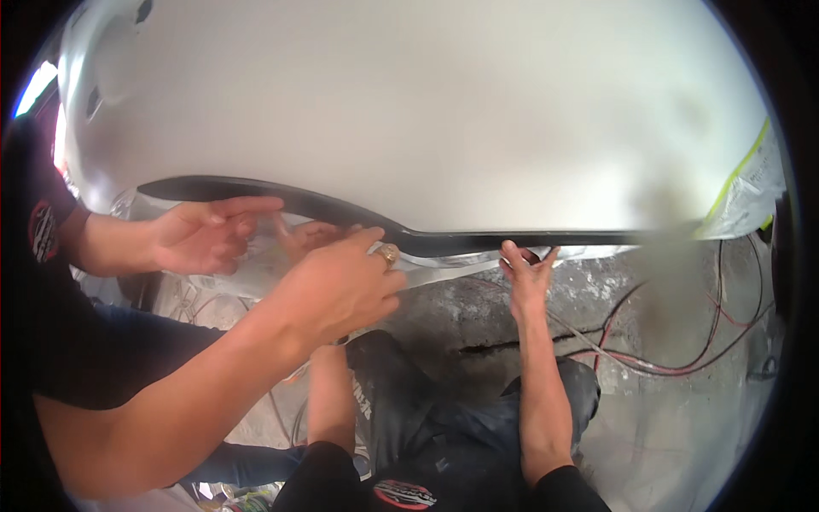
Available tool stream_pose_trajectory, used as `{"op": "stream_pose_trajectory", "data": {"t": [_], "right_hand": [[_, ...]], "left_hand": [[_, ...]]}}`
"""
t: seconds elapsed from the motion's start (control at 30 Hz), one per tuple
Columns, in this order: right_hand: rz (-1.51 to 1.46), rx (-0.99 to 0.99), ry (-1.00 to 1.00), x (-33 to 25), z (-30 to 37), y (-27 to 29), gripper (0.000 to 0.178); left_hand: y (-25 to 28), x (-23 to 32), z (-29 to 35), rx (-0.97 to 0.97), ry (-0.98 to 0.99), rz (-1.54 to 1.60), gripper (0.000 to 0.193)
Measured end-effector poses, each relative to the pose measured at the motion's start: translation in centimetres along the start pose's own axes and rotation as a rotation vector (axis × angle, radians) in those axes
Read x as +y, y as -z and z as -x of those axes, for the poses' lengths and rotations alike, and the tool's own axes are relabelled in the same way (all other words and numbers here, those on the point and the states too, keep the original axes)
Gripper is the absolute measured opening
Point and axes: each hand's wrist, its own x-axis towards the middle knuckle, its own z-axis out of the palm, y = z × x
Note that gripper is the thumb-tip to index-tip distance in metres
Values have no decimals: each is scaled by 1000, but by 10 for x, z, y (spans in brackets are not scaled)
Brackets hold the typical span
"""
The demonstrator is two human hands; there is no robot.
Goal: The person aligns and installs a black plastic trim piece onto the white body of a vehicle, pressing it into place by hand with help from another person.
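Note:
A long black trim strip (478, 242) curves along the lower edge of a large white panel (409, 111). From below, my right hand (531, 271) grips the strip's lower edge, thumb and fingertips against it. My left hand (300, 241) is palm up at the strip's left part, thumb raised and fingers curled at its edge. A co-worker's forearm hides my left wrist and much of that hand. The co-worker's ringed hand (345, 277) reaches across in front, fingertips near the strip. The co-worker's other hand (205, 232) points a finger along the strip.
The co-worker in a dark shirt (34, 282) stands close at my left. Red and black hoses (648, 367) loop over the stained concrete floor (478, 316). Clear plastic film (751, 192) with a yellow-green edge hangs at the panel's right end.

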Motion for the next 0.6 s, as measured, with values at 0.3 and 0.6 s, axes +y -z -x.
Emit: {"op": "stream_pose_trajectory", "data": {"t": [0.3,0.6], "right_hand": [[-18,-8,22,-1,2,-1,133],[65,48,31,11,-6,4,118]], "left_hand": [[-84,24,-27,564,655,776,14],[-116,50,-50,624,1042,1155,17]]}}
